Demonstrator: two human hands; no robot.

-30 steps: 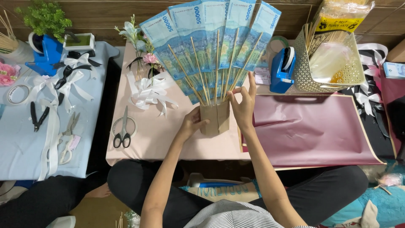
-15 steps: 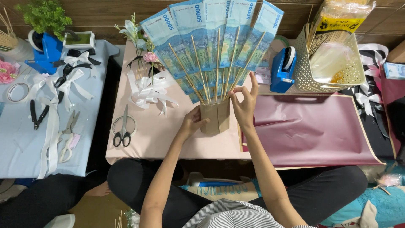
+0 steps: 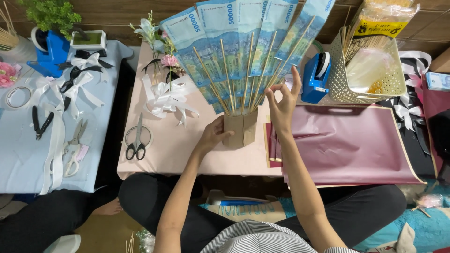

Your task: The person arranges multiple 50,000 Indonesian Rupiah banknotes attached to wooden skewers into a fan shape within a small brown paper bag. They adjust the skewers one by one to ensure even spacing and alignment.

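A fan of blue banknotes (image 3: 243,37) fixed on thin wooden skewers rises from a brown cardboard holder (image 3: 240,129) at the front of the pink table (image 3: 159,154). My left hand (image 3: 213,136) grips the holder on its left side. My right hand (image 3: 283,103) is raised beside the fan, fingers spread, with fingertips touching the rightmost skewers.
White ribbon bows (image 3: 168,96), small flowers (image 3: 161,44) and black-handled scissors (image 3: 137,143) lie left of the fan. A blue tape dispenser (image 3: 315,77), a woven basket with skewers (image 3: 365,70) and maroon wrapping paper (image 3: 347,145) are on the right. A grey table (image 3: 23,154) at left holds ribbons, pliers and scissors.
My right hand has lifted slightly along the right skewers and spread its fingers. The left hand stays on the holder.
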